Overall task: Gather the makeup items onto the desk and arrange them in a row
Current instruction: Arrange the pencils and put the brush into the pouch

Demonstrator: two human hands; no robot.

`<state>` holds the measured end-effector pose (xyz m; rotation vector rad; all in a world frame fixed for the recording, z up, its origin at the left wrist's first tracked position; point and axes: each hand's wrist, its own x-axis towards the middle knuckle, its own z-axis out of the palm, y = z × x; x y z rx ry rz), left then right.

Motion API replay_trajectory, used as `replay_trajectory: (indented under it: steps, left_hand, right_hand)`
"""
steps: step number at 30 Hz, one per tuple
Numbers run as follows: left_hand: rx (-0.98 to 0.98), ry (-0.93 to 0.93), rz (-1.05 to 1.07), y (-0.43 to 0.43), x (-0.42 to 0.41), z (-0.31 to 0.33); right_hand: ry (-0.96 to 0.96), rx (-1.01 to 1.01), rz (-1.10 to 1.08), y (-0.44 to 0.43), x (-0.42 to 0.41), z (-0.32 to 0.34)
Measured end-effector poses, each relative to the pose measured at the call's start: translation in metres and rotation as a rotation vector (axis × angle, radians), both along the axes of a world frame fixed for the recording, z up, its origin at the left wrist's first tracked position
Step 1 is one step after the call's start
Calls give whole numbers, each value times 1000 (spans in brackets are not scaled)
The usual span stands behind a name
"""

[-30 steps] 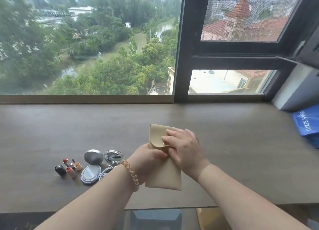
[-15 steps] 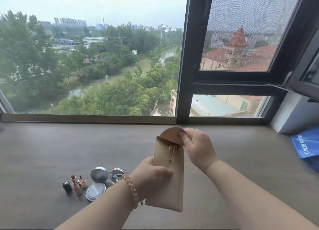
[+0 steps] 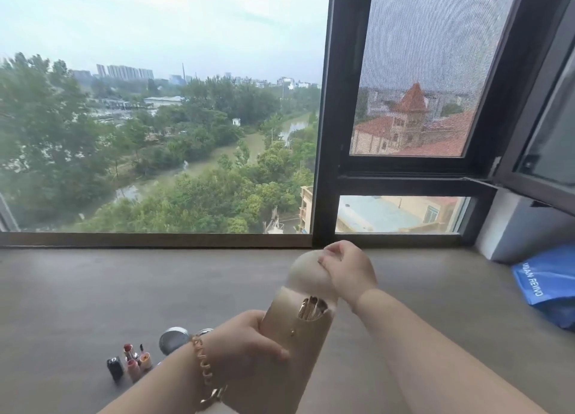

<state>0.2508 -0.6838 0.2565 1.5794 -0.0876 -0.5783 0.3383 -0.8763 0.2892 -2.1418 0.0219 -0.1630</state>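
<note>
The left hand is wrapped around the lower body of a tall beige soft pouch, fingers curled across its front, and holds it upright above the grey-brown desk. The right hand pinches the pouch's rounded beige flap at its upper edge and holds it lifted back, so the mouth of the pouch stands open. Inside that opening, just below the flap, the gold-coloured ends of several thin items show bunched together; what they are cannot be told. A small metal snap stud sits on the front of the pouch below the opening. A gold chain bracelet circles the left wrist. To the left of the pouch, on the desk, lies a small cluster of makeup: a round silver compact nearest the pouch and partly hidden by the left forearm, then an open red lipstick standing upright, two short pink-topped tubes beside it, and a small black cap-like piece farthest from the pouch. Well to the right of the pouch, a blue plastic bag with white lettering rests against the wall corner.
</note>
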Motion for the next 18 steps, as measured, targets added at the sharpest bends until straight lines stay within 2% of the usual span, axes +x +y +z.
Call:
replay_trajectory:
  steps: [2,3,6,9,11,15,18]
  left_hand:
    - [-5,-16,17,1,0,0]
    - [-3,-18,36,2,0,-1]
    - [10,-17,97,7,1,-4]
    - [7,-9,119,15,1,-6]
    - [15,-10,112,19,0,-5]
    - [51,-40,122,26,2,-2]
    - [69,-71,134,30,1,0]
  right_hand:
    - [-248,-493,11,3,-4,-3]
    - [-399,-592,56,6,-6,-5]
    - [-624,-702,147,12,-11,-9]
    - [-664,-823,128,16,-13,-13]
    - [-603,-823,199,17,-15,-13]
    - [-392,-563,518,16,-20,-11]
    - [-164,-382,576,17,-23,-9]
